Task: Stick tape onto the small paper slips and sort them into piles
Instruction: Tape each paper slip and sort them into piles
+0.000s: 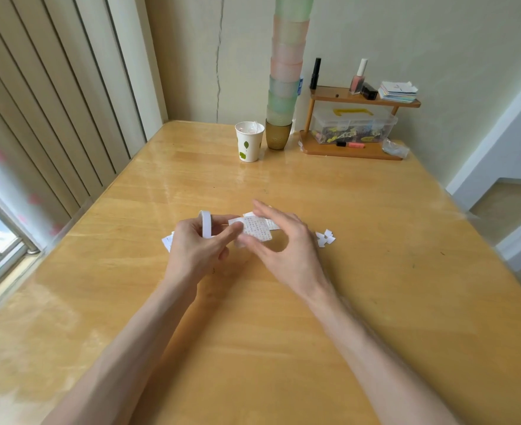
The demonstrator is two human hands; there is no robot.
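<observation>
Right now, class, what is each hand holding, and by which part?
The left hand grips the white tape roll round its ring. The right hand seems to pinch the printed paper slip by its near edge, though the exact contact is unclear.

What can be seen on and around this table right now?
Table: one, yellow wood, underneath everything.
Tape roll: one, white, in the left hand.
Printed slip: one, white, between the hands.
Loose slips: several, white, on the table beside each hand.
Paper cup: one, white with green leaves, far side.
Stacked cups: one tower, green and pink, beside the paper cup.
Shelf: one, wooden, far right, bearing bottles, cards, clear box.
Left hand: grips the tape roll.
Right hand: fingers spread at the printed slip; grip unclear.
</observation>
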